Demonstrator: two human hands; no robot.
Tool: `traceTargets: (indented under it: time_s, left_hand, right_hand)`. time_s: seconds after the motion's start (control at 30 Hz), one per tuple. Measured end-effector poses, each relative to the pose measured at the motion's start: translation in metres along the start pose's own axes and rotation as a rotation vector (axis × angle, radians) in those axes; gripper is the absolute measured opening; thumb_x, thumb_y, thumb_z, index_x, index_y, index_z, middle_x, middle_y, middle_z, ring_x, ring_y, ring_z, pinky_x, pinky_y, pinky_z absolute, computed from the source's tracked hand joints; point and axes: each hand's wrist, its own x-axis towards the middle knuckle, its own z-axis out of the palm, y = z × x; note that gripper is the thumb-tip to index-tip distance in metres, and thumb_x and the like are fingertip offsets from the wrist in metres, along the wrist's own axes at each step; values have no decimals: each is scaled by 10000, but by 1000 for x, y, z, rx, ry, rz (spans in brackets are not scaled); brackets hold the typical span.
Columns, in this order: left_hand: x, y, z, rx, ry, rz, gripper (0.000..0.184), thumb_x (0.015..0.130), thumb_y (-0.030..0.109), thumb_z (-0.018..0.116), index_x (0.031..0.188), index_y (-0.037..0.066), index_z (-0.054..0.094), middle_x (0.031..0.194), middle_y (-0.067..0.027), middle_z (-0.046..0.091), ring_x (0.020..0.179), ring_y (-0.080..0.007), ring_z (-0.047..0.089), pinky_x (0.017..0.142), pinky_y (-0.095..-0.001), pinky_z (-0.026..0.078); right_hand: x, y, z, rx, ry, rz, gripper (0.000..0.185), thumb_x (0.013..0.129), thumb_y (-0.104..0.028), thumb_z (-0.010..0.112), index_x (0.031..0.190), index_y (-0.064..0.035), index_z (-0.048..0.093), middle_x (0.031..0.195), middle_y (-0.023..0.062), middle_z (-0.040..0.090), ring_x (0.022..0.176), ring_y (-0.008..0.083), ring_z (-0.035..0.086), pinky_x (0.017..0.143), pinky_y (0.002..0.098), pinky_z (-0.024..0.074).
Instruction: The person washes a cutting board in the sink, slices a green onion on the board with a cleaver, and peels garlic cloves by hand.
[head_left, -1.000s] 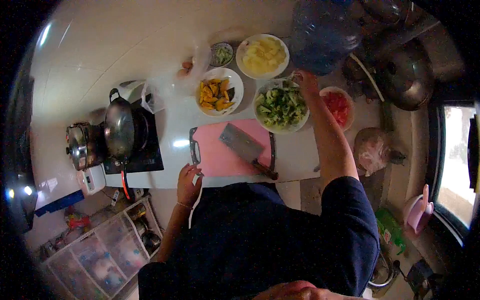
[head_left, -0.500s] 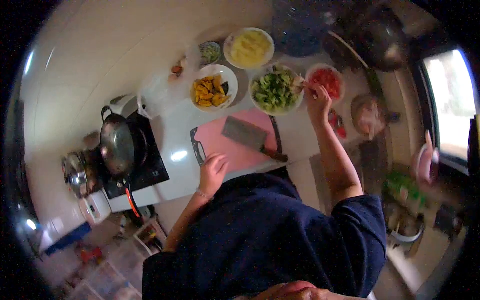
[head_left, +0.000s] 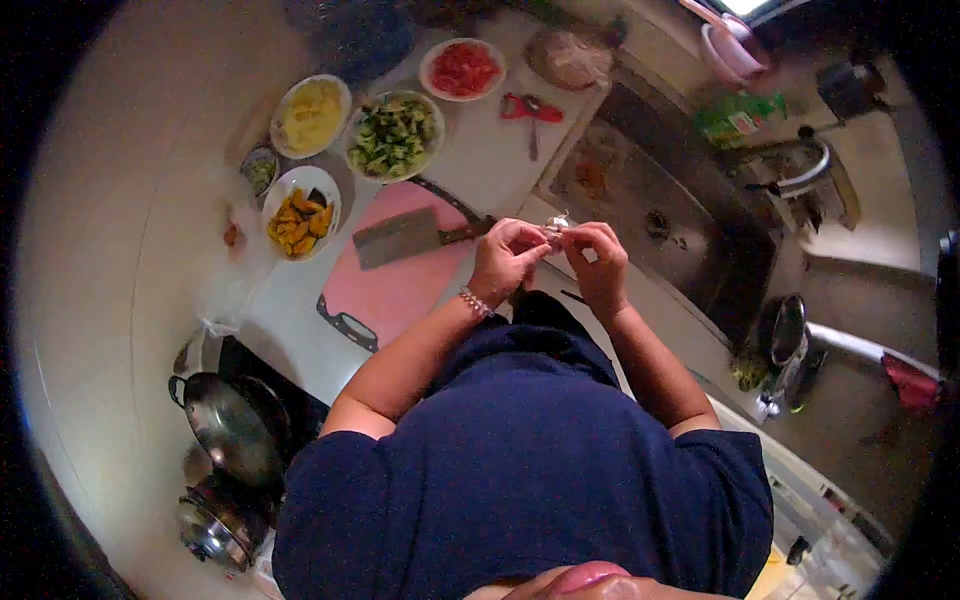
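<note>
In front of my body, at the edge of the sink, my left hand [head_left: 508,262] and my right hand [head_left: 600,266] meet with fingertips pinched on a small whitish garlic bulb [head_left: 559,224]. Its stem end points away from me, and the fingers hide its lower part. Just left of my left hand, the cleaver [head_left: 398,238] lies flat on the pink cutting board [head_left: 400,297], its dark handle reaching past the board's edge toward that hand.
Beyond the board stand plates of chopped greens [head_left: 395,137], red pieces [head_left: 464,69], pale yellow pieces [head_left: 311,117] and orange pieces [head_left: 299,222]. A red-handled peeler [head_left: 532,108] lies by the sink [head_left: 640,170]. A wok [head_left: 232,425] sits at lower left.
My body and view have turned right toward the sink. My right hand has brought the garlic back from beside the greens, and my left hand has left the board and joined it.
</note>
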Motion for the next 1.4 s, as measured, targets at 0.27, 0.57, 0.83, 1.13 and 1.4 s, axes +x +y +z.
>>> traceTargets:
  time_s: [0.27,0.57,0.83,1.13,1.4]
  left_hand:
    - [19,2,79,75,-112,26,141,790,63,656,887,21,563,898,-55,607,807,-105,588,720,-235,498]
    - [69,15,178,397,-131,238,272,877,306,516,895,40,461,732,-116,571,688,-191,593,617,-315,466]
    - [101,6,187,419,-180,183,198,873,249,480,860,54,443,707,-151,532,657,-283,564,588,-383,443]
    - [146,15,152,-740,-409,-441,176,923,195,454,989,43,513,817,-42,547,745,-132,530,663,-253,446]
    - [159,36,155,-740,-409,-486,188,890,146,535,1043,40,561,919,-62,605,847,-143,583,751,-269,480]
  right_hand:
    - [-8,38,-67,887,-91,445,481,772,-123,695,1193,-27,483,984,80,590,888,167,584,768,311,519]
    - [35,92,-161,864,-143,465,421,780,-78,677,1164,-5,520,941,77,615,808,131,600,714,265,524]
    - [41,113,-153,986,21,571,438,772,-81,685,1170,-12,516,922,81,625,791,148,614,728,292,529]
    - [55,98,-141,1574,241,624,319,840,-59,545,1129,-88,412,973,149,566,934,292,584,777,395,534]
    - [68,78,-157,843,132,506,187,831,-103,622,1002,-33,592,938,69,596,834,131,587,711,282,504]
